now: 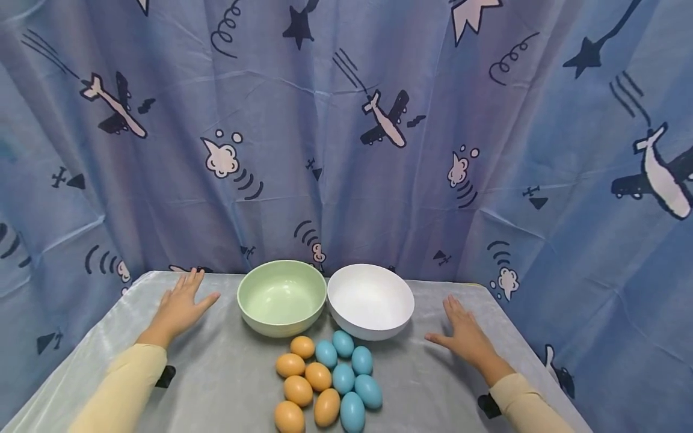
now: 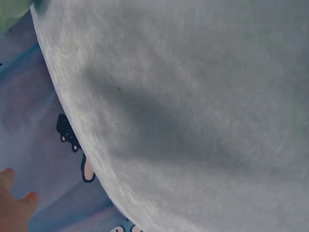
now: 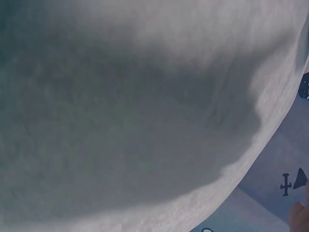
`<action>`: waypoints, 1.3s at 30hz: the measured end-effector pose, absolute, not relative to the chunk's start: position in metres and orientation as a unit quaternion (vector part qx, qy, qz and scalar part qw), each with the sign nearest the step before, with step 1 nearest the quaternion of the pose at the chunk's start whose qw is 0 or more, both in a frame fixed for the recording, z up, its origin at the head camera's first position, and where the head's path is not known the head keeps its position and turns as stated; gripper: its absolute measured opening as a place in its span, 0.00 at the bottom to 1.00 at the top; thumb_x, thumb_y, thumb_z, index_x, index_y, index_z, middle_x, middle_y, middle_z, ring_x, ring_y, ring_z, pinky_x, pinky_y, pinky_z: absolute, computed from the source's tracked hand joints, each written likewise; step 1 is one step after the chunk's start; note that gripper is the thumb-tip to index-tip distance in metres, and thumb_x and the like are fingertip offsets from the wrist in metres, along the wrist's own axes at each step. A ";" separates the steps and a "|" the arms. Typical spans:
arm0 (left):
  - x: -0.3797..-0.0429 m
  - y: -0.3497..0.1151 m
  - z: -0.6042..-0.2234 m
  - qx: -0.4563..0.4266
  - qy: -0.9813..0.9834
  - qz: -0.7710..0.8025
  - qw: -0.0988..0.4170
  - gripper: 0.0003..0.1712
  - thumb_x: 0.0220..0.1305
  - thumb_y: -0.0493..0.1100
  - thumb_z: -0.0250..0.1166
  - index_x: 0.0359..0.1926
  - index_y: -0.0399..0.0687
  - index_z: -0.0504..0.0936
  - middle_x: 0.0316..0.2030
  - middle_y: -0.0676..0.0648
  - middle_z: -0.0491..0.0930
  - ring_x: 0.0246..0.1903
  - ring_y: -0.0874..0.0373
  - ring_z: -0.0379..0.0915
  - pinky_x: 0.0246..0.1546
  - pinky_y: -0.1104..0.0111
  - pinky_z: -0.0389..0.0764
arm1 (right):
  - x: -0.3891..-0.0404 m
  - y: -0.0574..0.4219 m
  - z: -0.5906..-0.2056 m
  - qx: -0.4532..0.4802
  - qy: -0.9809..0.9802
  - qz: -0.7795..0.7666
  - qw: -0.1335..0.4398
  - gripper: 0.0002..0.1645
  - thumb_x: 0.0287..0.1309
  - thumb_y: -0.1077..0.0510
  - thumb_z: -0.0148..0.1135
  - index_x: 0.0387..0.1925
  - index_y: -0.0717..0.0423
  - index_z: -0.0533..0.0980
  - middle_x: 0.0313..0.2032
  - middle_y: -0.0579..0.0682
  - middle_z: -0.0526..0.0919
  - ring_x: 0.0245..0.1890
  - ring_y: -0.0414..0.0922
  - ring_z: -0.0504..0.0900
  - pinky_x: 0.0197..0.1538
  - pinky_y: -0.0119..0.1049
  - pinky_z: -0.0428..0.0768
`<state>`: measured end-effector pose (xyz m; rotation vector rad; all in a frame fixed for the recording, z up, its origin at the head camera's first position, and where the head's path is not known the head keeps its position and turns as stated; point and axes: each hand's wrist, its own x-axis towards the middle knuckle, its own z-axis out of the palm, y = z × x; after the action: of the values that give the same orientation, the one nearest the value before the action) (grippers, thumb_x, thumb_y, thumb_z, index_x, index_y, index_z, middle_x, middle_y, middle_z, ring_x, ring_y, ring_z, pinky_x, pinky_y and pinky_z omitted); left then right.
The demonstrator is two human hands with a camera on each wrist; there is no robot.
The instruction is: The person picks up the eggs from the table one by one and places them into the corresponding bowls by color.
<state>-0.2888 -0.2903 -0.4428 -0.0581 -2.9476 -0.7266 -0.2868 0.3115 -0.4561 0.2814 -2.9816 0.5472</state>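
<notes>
In the head view my left hand (image 1: pixel 178 308) hovers over the left side of the table, fingers straight and thumb spread, holding nothing. My right hand (image 1: pixel 464 334) is held out the same way on the right, its thumb toward the white bowl (image 1: pixel 370 300). Left of that bowl, close against it, stands a light green bowl (image 1: pixel 281 297); the insides of both show bare. In front of them lie several orange eggs (image 1: pixel 298 391) on the left and several blue eggs (image 1: pixel 369 391) on the right, grouped side by side. Each wrist view shows only some fingertips (image 2: pixel 30 200) at its edge.
A grey cloth (image 1: pixel 227 373) covers the table. Behind and around it hangs a blue-purple curtain (image 1: pixel 346 198) printed with planes and stars, right up to the table's back edge. A dark strap piece (image 1: pixel 165 376) shows under the left wrist, another (image 1: pixel 489 406) under the right.
</notes>
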 end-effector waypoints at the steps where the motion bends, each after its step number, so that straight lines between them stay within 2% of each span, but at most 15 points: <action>1: -0.289 -0.289 -0.442 -0.021 -0.968 -0.244 0.053 0.57 0.68 0.74 0.47 0.78 0.36 0.43 0.77 0.29 0.39 0.75 0.28 0.31 0.69 0.27 0.36 | -0.286 0.311 -0.456 0.093 -0.977 0.184 0.048 0.67 0.51 0.35 0.71 0.73 0.75 0.51 0.75 0.73 0.47 0.75 0.69 0.46 0.76 0.68 0.43; 11: -0.283 -0.282 -0.441 -0.020 -0.951 -0.307 0.038 0.56 0.69 0.71 0.49 0.78 0.38 0.39 0.78 0.32 0.34 0.76 0.29 0.29 0.70 0.29 0.40 | -0.283 0.301 -0.461 0.082 -0.973 0.216 0.012 0.68 0.52 0.33 0.69 0.74 0.75 0.48 0.75 0.73 0.43 0.76 0.69 0.43 0.76 0.68 0.43; 18: -0.283 -0.276 -0.443 -0.017 -0.938 -0.346 0.027 0.57 0.69 0.71 0.51 0.78 0.38 0.37 0.78 0.33 0.31 0.76 0.30 0.26 0.71 0.30 0.39 | -0.276 0.294 -0.462 0.070 -0.969 0.236 -0.013 0.68 0.53 0.33 0.69 0.74 0.73 0.48 0.76 0.71 0.42 0.76 0.69 0.42 0.75 0.68 0.46; 28: -0.283 -0.268 -0.443 -0.003 -0.931 -0.364 0.016 0.56 0.70 0.70 0.51 0.78 0.37 0.37 0.78 0.32 0.33 0.76 0.31 0.29 0.73 0.32 0.41 | -0.267 0.289 -0.460 0.086 -0.962 0.257 -0.022 0.69 0.52 0.34 0.71 0.75 0.72 0.47 0.76 0.71 0.42 0.76 0.69 0.43 0.75 0.67 0.50; 33: -0.280 -0.264 -0.443 0.007 -0.930 -0.367 -0.006 0.57 0.69 0.72 0.49 0.79 0.41 0.35 0.78 0.34 0.31 0.75 0.29 0.32 0.72 0.32 0.43 | -0.259 0.287 -0.459 0.081 -0.962 0.261 -0.031 0.67 0.52 0.34 0.71 0.75 0.71 0.48 0.76 0.70 0.44 0.76 0.68 0.46 0.74 0.67 0.55; 39: -0.276 -0.258 -0.443 0.022 -0.927 -0.373 -0.019 0.55 0.71 0.70 0.49 0.79 0.42 0.35 0.78 0.34 0.32 0.75 0.28 0.34 0.73 0.33 0.45 | -0.248 0.283 -0.459 0.090 -0.961 0.261 -0.032 0.62 0.53 0.35 0.70 0.73 0.71 0.55 0.75 0.69 0.51 0.73 0.68 0.54 0.73 0.65 0.61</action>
<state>-0.2765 -0.2577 -0.4435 0.0695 -2.9497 -1.1873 -0.2483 0.2830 -0.4588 0.2880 -3.0815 0.8361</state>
